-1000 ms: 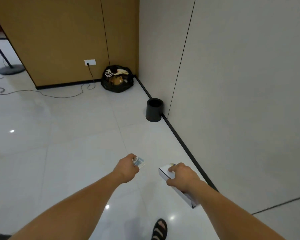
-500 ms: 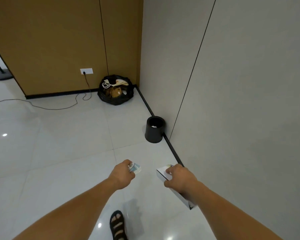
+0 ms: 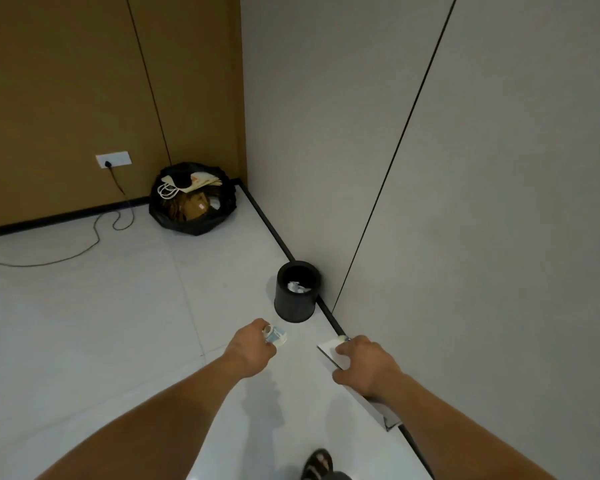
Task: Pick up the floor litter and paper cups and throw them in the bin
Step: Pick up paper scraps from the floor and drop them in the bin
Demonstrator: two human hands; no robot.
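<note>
Directions are read on the head view, 12 o'clock being straight ahead.

Nearest, at 6 o'clock, a sandalled foot [image 3: 317, 464] stands on the white tiled floor [image 3: 84, 323]; both forearms reach forward above it.

Left hand [image 3: 252, 348]: fingers curled, grasping a piece of crumpled litter [image 3: 276, 335] – small, white and light blue; it sticks out at the 1 o'clock side of the fist; whether it is a cup cannot be told.

Right hand [image 3: 366, 367]: fingers curled over a flat white box [image 3: 329, 353], grasping it; the box is tilted, one corner showing at 10 o'clock of the knuckles and its other end emerging under the wrist at 5 o'clock.

Both items are held off the floor, outside the bin.

The bin [image 3: 296, 304] – black, round, open-topped – stands upright at 12 o'clock, just beyond the left hand and close against the black skirting [image 3: 271, 230] of the grey wall [image 3: 465, 168]; crumpled white paper [image 3: 297, 287] lies inside it.

Farther, at 11 o'clock, a black rubbish bag [image 3: 193, 221] sits open in the corner, holding paper bags and brown packaging.

At 10 o'clock of that bag, a wall socket [image 3: 118, 159] is set in the brown wall [image 3: 66, 98]; a cable [image 3: 84, 245] is plugged in there and trails across the floor toward 9 o'clock.
</note>
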